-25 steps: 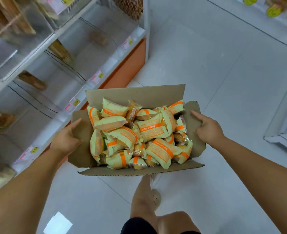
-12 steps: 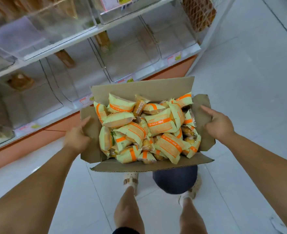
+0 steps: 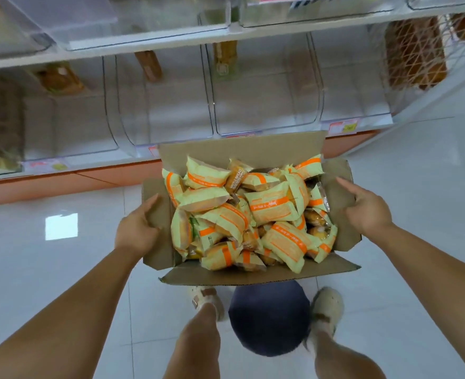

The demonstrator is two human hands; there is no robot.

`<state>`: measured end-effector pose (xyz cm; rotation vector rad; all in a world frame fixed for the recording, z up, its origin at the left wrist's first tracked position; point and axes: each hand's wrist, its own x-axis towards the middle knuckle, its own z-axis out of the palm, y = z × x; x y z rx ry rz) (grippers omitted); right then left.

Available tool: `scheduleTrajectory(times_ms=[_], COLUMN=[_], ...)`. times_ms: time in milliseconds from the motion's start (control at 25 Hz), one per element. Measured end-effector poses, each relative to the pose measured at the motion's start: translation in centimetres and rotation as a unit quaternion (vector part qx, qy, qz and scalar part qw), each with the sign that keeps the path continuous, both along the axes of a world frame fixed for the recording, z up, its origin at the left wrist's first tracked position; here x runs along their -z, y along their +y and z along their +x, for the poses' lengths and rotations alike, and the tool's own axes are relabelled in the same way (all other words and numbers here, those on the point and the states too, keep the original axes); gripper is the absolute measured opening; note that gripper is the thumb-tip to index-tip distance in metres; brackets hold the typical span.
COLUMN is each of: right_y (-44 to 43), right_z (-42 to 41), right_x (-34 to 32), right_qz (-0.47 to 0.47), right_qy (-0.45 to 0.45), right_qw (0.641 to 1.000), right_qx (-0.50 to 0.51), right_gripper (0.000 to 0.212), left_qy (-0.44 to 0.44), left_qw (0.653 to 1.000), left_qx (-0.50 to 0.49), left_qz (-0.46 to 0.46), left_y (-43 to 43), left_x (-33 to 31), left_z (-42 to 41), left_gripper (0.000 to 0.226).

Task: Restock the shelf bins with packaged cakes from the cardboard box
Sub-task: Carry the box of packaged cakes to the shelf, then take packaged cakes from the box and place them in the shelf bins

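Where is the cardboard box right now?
In the head view, the cardboard box sits centre frame, held between the left hand and right hand above a dark stool, just short of the clear shelf bins.

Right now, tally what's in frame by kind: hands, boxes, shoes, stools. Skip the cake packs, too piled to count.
Hands: 2, left hand and right hand, each on a side flap
Cardboard box: 1
Shoes: 2
Dark round stool: 1
Total: 6

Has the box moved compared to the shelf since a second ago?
Yes. The box has swung round to face the shelf squarely, now in front of the clear bins, held by both hands.
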<state>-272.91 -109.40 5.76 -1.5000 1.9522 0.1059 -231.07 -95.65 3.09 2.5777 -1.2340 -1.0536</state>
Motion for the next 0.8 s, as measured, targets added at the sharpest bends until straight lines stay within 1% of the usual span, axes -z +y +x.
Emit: scheduleTrajectory(times_ms=[80, 200, 440, 560, 640, 800], right_y=[-1.1, -2.2, -4.9, -5.9, -6.0, -5.1], right_z=[-0.1, -0.4, 0.2, 0.2, 0.0, -0.1], right_x=[2.2, 6.0, 13.1, 14.8, 14.9, 14.8], right_qz=[0.002, 0.007, 0.015, 0.005, 0.003, 0.014], right_qy=[0.008, -0.005, 0.001, -0.029, -0.047, -0.032], right_qw=[1.0, 1.0, 0.998, 0.998, 0.996, 0.995], right_qx=[-0.013, -0.021, -0.057, -0.062, -0.071, -0.099], right_gripper=[0.071, 0.069, 0.071, 0.075, 0.078, 0.081], left_qy=[-0.003, -0.009, -0.039, -0.07, -0.07, -0.058], left_qw=[1.0, 0.999, 0.997, 0.994, 0.994, 0.996], left_qx=[-0.015, -0.049, -0.065, -0.076, -0.083, -0.071], left_qz=[0.001, 0.001, -0.011, -0.02, -0.025, -0.004], left_y=[-0.3, -0.3, -1.5, -1.7, -1.5, -0.8], left_x=[1.6, 4.4, 11.0, 13.2, 13.9, 13.7], left_z=[-0.7, -1.6, -2.1, -1.6, -1.2, -1.6], left_gripper=[0.074, 0.074, 0.069, 0.068, 0.067, 0.069])
